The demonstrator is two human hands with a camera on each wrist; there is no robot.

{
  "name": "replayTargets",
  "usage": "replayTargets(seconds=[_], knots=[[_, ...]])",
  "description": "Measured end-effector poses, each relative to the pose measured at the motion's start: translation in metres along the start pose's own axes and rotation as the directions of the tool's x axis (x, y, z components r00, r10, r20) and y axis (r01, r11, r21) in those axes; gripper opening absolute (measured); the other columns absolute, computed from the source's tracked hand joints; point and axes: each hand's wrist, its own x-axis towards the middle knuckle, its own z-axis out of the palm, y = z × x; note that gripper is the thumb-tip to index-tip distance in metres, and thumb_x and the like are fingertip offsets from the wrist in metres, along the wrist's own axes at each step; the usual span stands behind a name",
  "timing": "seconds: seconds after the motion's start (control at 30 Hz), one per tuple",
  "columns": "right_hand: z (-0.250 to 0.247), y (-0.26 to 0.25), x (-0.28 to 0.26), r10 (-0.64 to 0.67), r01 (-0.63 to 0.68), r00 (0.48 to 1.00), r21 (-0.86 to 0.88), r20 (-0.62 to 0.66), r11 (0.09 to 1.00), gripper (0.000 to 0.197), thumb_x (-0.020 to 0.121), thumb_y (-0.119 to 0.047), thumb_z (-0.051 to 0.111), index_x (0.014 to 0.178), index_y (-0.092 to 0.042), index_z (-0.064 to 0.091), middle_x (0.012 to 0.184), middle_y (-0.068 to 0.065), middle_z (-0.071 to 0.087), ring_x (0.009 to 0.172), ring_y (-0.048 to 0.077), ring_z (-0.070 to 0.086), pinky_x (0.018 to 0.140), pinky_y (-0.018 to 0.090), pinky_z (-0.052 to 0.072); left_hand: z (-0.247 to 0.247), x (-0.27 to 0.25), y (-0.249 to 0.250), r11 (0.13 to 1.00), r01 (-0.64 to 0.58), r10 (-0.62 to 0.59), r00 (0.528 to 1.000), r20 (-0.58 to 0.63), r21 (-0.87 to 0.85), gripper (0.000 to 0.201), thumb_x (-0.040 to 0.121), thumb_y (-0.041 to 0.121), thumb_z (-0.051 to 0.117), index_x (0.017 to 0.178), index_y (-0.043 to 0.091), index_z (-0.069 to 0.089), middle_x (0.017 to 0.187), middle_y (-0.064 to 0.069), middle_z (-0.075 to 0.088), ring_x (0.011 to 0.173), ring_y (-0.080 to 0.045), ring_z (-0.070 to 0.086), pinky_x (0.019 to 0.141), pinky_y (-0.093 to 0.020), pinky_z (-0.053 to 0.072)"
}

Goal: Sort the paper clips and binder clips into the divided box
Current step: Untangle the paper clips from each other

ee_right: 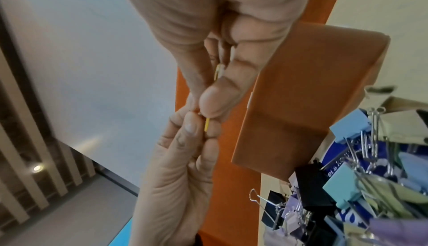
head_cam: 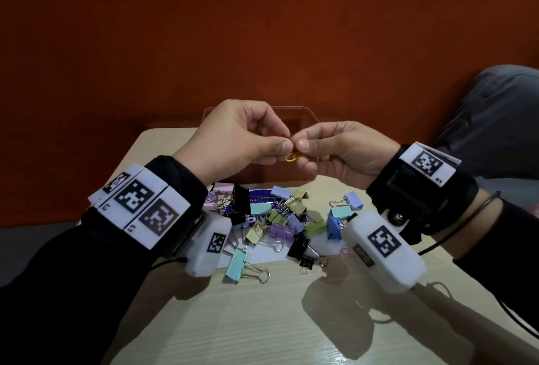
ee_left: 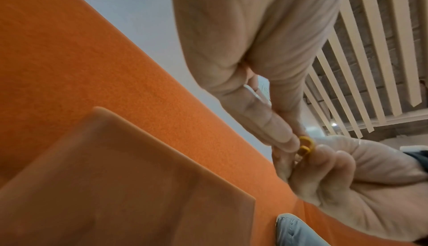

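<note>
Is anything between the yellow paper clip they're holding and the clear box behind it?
Nothing visible. Both the left hand and right hand pinch the yellow paper clip in the air, just in front of the clear box, above the binder clip pile.

Both hands' fingers [ee_right: 213,101] pinch what looks like a yellow paper clip [ee_right: 207,127] beside heaped binder clips [ee_right: 342,187].

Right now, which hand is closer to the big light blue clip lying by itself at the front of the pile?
Left. The left hand is up above the light blue clip, slightly left; the right hand is farther off, up to its right.
</note>
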Motion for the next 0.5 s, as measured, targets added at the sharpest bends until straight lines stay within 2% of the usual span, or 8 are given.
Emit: replayTargets(seconds=[0.1, 0.2, 0.27, 0.37, 0.43, 0.5], knots=[[-0.002, -0.002, -0.003, 0.026, -0.027, 0.999, 0.048, 0.02, 0.998, 0.026, 0.068, 0.01, 0.06, 0.092, 0.004, 0.066, 0.072, 0.017, 0.069, 0.062, 0.021, 0.071, 0.058, 0.022, 0.059, -0.001, 0.001, -0.001, 1.0, -0.001, 0.001, 0.999, -0.036, 0.002, 0.012, 0.076, 0.002, 0.076, 0.078, 0.007, 0.065, 0.072, -0.008, 0.068, 0.068, -0.013, 0.071, 0.06, -0.022, 0.058], [0.002, -0.002, -0.006, 0.018, -0.018, 1.0, 0.06, 0.003, 0.998, 0.023, 0.08, 0.018, 0.051, 0.094, 0.005, 0.064, 0.073, 0.019, 0.07, 0.064, 0.021, 0.072, 0.061, 0.023, 0.059, 0.002, 0.0, -0.001, 1.0, 0.003, -0.003, 1.0, -0.017, -0.002, 0.011, 0.078, 0.0, 0.073, 0.078, 0.008, 0.065, 0.074, -0.01, 0.068, 0.068, -0.013, 0.07, 0.059, -0.022, 0.058], [0.006, -0.001, -0.007, -0.002, 0.004, 0.999, 0.061, -0.041, 0.998, 0.021, 0.087, 0.016, 0.046, 0.089, 0.002, 0.062, 0.067, 0.016, 0.069, 0.057, 0.018, 0.07, 0.056, 0.021, 0.058, 0.003, 0.0, -0.001, 1.0, 0.008, -0.008, 1.0, -0.003, 0.002, 0.01, 0.08, 0.003, 0.072, 0.08, 0.011, 0.066, 0.077, -0.01, 0.067, 0.069, -0.012, 0.07, 0.06, -0.023, 0.058], [0.012, 0.0, -0.006, -0.073, 0.077, 0.99, 0.033, -0.121, 0.996, 0.018, 0.088, 0.012, 0.05, 0.084, -0.002, 0.06, 0.062, 0.011, 0.064, 0.049, 0.012, 0.064, 0.048, 0.018, 0.055, 0.003, 0.0, -0.001, 0.999, 0.016, -0.016, 1.0, -0.008, -0.04, 0.008, 0.083, 0.006, 0.07, 0.083, 0.011, 0.063, 0.078, -0.008, 0.068, 0.07, -0.016, 0.072, 0.058, -0.025, 0.058], [0.015, 0.0, -0.005, -0.144, 0.138, 0.976, -0.048, -0.161, 0.989, 0.016, 0.086, 0.009, 0.055, 0.083, -0.005, 0.062, 0.064, 0.008, 0.062, 0.049, 0.01, 0.06, 0.046, 0.017, 0.051, 0.003, -0.001, 0.0, 0.995, 0.028, -0.029, 1.0, -0.011, -0.093, 0.009, 0.083, 0.006, 0.069, 0.084, 0.01, 0.061, 0.076, -0.009, 0.069, 0.072, -0.02, 0.073, 0.057, -0.024, 0.058], [0.014, -0.001, -0.003, -0.176, 0.161, 0.967, -0.091, -0.185, 0.983, 0.015, 0.086, 0.005, 0.058, 0.084, -0.008, 0.064, 0.065, 0.005, 0.064, 0.051, 0.01, 0.06, 0.046, 0.017, 0.048, 0.005, -0.002, 0.0, 0.998, 0.015, -0.016, 1.0, -0.022, -0.058, 0.011, 0.081, 0.006, 0.071, 0.083, 0.01, 0.061, 0.078, -0.011, 0.071, 0.075, -0.021, 0.074, 0.059, -0.024, 0.058]])
